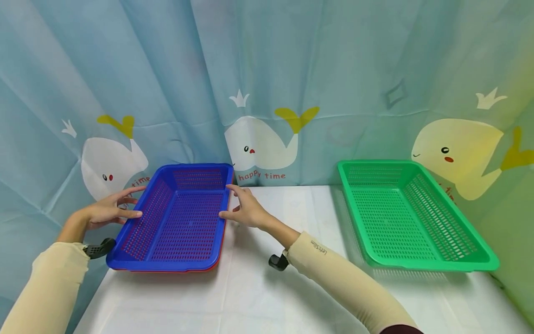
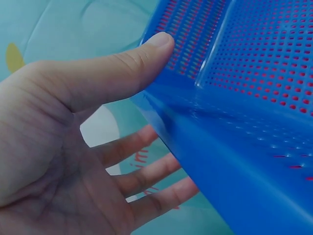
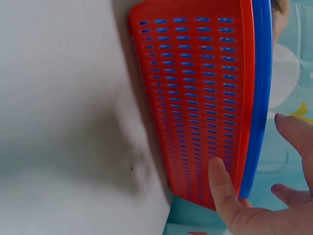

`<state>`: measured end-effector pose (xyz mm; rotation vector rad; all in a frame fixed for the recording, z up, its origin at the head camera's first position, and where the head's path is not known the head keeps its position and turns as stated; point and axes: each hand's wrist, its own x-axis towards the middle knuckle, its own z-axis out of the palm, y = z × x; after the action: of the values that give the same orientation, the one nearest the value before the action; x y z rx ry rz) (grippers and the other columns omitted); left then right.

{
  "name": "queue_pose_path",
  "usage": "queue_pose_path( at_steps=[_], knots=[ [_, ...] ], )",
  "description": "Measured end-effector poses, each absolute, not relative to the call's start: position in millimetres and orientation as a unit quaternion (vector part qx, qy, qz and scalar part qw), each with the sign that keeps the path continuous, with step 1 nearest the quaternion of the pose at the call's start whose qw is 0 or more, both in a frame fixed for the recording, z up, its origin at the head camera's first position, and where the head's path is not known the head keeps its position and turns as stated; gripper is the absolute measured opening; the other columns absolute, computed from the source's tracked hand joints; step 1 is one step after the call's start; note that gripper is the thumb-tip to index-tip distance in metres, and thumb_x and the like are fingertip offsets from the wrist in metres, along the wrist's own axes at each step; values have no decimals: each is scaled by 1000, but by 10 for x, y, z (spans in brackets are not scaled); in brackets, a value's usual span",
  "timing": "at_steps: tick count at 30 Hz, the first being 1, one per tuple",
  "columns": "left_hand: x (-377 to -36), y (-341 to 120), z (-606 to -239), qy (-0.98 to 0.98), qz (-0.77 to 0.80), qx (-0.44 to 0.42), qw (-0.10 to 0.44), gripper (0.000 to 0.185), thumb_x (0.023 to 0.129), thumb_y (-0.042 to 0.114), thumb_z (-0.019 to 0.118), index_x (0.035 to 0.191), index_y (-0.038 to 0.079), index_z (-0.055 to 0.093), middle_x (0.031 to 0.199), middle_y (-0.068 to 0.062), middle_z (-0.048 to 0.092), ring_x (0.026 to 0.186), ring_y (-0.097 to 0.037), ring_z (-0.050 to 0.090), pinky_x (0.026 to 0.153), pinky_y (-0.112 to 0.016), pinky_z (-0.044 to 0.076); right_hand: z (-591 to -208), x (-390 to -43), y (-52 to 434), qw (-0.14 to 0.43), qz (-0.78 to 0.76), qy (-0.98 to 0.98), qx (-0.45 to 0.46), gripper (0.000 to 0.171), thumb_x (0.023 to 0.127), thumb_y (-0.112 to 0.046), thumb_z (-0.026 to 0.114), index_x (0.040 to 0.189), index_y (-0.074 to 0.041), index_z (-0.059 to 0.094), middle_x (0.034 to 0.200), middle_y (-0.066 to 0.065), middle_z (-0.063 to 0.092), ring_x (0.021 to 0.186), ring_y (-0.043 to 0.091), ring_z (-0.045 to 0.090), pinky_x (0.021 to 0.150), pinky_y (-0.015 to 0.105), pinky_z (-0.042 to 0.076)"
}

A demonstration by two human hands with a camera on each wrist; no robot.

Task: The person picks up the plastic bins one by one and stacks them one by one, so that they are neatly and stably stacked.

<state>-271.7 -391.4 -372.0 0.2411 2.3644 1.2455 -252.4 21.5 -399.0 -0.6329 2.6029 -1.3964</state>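
A blue basket (image 1: 196,166) sits nested in a red basket (image 1: 208,269) at the table's left end. My left hand (image 1: 125,204) is at its left rim. In the left wrist view the thumb (image 2: 142,54) lies over the blue rim (image 2: 176,117), with straight fingers (image 2: 151,174) spread below and outside it. My right hand (image 1: 239,204) is at the right rim. In the right wrist view its thumb (image 3: 220,186) touches the red basket's wall (image 3: 195,98), and the fingers (image 3: 293,132) hover just off the blue rim (image 3: 261,73).
An empty green basket (image 1: 434,266) stands at the right end of the white table (image 1: 258,297). A blue curtain with whale prints (image 1: 260,144) hangs close behind. The table's left edge runs just under the blue basket.
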Motion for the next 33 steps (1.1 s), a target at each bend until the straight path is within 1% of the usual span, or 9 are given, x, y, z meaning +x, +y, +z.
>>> queue_pose_path(
  at_steps=[2, 6, 9, 15, 18, 21, 25, 29, 33],
  knots=[
    [-2706, -3914, -3727, 855, 457, 88, 226, 88, 93, 18, 68, 157, 15, 8, 149, -33, 19, 123, -48, 43, 85, -53, 53, -4004, -2524, 213, 65, -471, 855, -207, 83, 84, -31, 78, 152, -17, 33, 140, 18, 39, 92, 21, 67, 86, 30, 52],
    [-2698, -3921, -3742, 849, 468, 88, 229, 88, 94, 19, 66, 158, 16, 6, 151, -33, 16, 129, -52, 35, 86, -54, 53, -4026, -2529, 208, 62, -479, 851, -205, 82, 84, -31, 78, 152, -17, 33, 142, 19, 37, 105, 27, 64, 86, 31, 52],
    [-2688, -3928, -3751, 843, 477, 85, 233, 87, 95, 19, 65, 158, 17, 5, 151, -33, 17, 129, -51, 36, 86, -55, 53, -4045, -2530, 193, 64, -482, 849, -206, 82, 85, -32, 77, 152, -17, 32, 144, 20, 35, 110, 30, 61, 86, 31, 52],
    [-2659, -3947, -3765, 827, 501, 81, 242, 84, 96, 17, 63, 158, 17, 5, 149, -35, 25, 122, -44, 49, 87, -56, 52, -4065, -2496, 175, 94, -525, 821, -202, 80, 87, -28, 76, 152, -17, 31, 149, 19, 30, 79, 18, 69, 76, 30, 55],
    [-2651, -3967, -3787, 821, 509, 77, 246, 82, 97, 16, 62, 158, 17, 7, 145, -34, 32, 117, -37, 56, 88, -56, 52, -4063, -2467, 178, 121, -554, 802, -189, 78, 88, -28, 75, 152, -21, 32, 149, 18, 31, 69, 18, 70, 86, 33, 52],
    [-2643, -3980, -3800, 815, 517, 82, 248, 78, 98, 14, 60, 158, 16, 9, 140, -33, 39, 112, -34, 60, 89, -55, 52, -4064, -2454, 179, 149, -594, 770, -177, 76, 88, -24, 75, 151, -24, 33, 148, 16, 33, 70, 25, 72, 93, 38, 51],
    [-2635, -4001, -3810, 812, 522, 96, 244, 75, 99, 13, 58, 157, 14, 11, 137, -33, 41, 109, -31, 62, 88, -54, 53, -4078, -2469, 165, 169, -635, 734, -171, 75, 88, -15, 75, 150, -23, 35, 147, 17, 33, 77, 38, 71, 86, 44, 55],
    [-2634, -4019, -3823, 814, 519, 100, 240, 72, 99, 13, 58, 157, 13, 15, 142, -33, 35, 111, -26, 60, 88, -53, 53, -4101, -2495, 158, 175, -643, 726, -168, 76, 87, -10, 75, 151, -16, 34, 147, 15, 35, 81, 42, 70, 82, 38, 57],
    [-2636, -4020, -3829, 819, 514, 97, 236, 72, 98, 13, 60, 156, 11, 18, 147, -33, 29, 115, -27, 56, 88, -53, 53, -4115, -2506, 166, 178, -631, 735, -172, 78, 87, -11, 75, 152, -11, 33, 144, 15, 39, 78, 38, 71, 83, 31, 56]
  ],
)
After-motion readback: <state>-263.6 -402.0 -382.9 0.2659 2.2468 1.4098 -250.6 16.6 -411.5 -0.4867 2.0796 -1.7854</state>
